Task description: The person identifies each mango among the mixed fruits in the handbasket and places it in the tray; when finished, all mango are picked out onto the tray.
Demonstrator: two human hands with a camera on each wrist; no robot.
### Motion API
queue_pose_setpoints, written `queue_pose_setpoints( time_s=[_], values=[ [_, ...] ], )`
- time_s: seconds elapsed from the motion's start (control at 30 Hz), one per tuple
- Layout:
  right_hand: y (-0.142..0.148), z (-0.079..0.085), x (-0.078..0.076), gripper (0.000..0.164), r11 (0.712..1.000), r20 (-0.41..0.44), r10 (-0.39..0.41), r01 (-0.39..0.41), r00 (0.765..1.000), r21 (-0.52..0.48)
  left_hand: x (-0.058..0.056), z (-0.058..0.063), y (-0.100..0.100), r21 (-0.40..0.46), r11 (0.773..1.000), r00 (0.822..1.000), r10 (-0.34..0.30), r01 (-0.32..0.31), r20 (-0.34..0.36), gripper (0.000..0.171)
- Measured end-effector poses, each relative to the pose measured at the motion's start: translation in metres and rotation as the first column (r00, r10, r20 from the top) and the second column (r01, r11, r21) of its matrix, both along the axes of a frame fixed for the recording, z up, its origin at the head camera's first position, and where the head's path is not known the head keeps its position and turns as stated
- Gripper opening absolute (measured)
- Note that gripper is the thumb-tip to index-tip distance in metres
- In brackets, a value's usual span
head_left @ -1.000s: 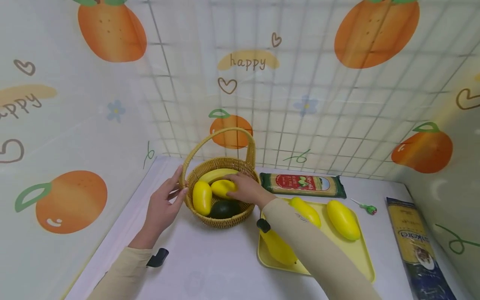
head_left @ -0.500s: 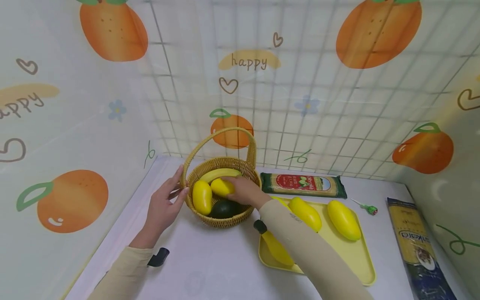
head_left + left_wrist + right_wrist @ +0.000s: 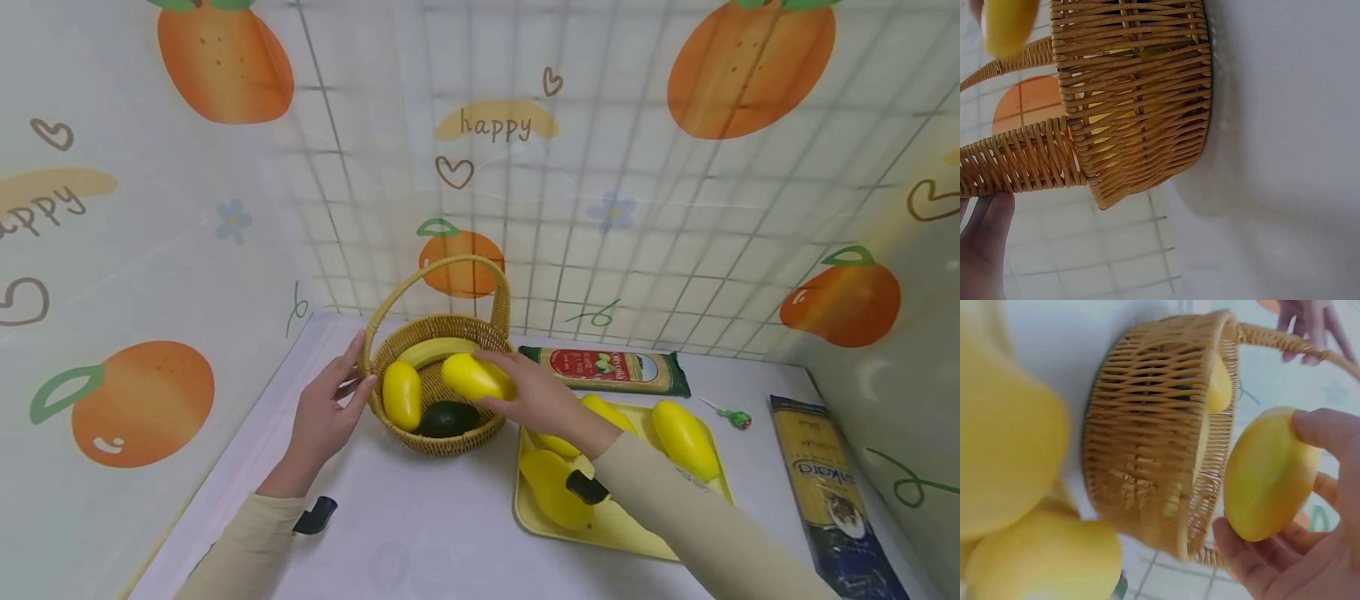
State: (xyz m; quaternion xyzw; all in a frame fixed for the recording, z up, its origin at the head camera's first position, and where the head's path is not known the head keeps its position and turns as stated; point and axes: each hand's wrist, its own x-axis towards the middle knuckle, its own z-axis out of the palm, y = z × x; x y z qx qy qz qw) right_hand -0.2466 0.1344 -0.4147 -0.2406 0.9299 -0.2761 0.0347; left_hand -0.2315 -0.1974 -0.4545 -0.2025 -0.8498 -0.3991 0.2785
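Observation:
A wicker basket [image 3: 444, 446] with a tall handle stands at the back of the table. My left hand [image 3: 327, 404] holds the handle's left base between thumb and fingers; in the left wrist view only some fingers [image 3: 997, 219] show at the handle's edge. My right hand [image 3: 536, 396] grips a yellow mango [image 3: 474, 377], raised over the basket's right side. The right wrist view shows this mango [image 3: 1269, 475] between thumb and fingertips, just off the basket rim. Inside the basket lie another mango [image 3: 402, 395], a banana [image 3: 435, 350] and a dark green avocado [image 3: 448, 419].
A yellow tray [image 3: 637, 542] to the right carries several yellow fruits, partly under my right forearm. Behind it lies a green and red pasta packet [image 3: 611, 371]. Farther right are a lollipop [image 3: 735, 418] and a yellow and blue packet [image 3: 832, 492]. A printed curtain [image 3: 480, 200] borders the table.
My right hand has lifted the mango from among the fruit in the basket and moved it right, towards the rim. The left hand stays at the handle.

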Motion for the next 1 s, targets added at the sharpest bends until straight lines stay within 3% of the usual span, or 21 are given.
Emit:
queue_pose_setpoints(
  time_s=[0.17, 0.33, 0.53, 0.83, 1.0],
  values=[
    [0.043, 0.005, 0.035, 0.068, 0.998, 0.019, -0.055, 0.056, 0.998, -0.025, 0.000, 0.000, 0.001, -0.002, 1.000, 1.000, -0.001, 0.001, -0.003, 0.078],
    [0.084, -0.004, 0.068, 0.069, 0.991, 0.054, -0.130, 0.130, 0.990, 0.004, 0.000, 0.000, 0.002, -0.005, 1.000, 1.000, -0.005, 0.005, -0.021, 0.078],
    [0.122, -0.018, 0.100, 0.073, 0.961, 0.111, -0.269, 0.259, 0.957, 0.096, 0.001, 0.001, 0.002, -0.009, 1.000, 1.000, 0.008, -0.008, -0.016, 0.079],
    [0.147, -0.046, 0.120, 0.086, 0.901, 0.223, -0.417, 0.368, 0.881, 0.229, 0.002, 0.002, 0.001, -0.013, 0.999, 1.000, 0.030, -0.030, 0.000, 0.079],
    [0.153, -0.063, 0.122, 0.087, 0.879, 0.230, -0.448, 0.380, 0.864, 0.287, 0.002, 0.001, 0.003, -0.011, 1.000, 1.000, 0.023, -0.023, 0.004, 0.079]
  ],
)
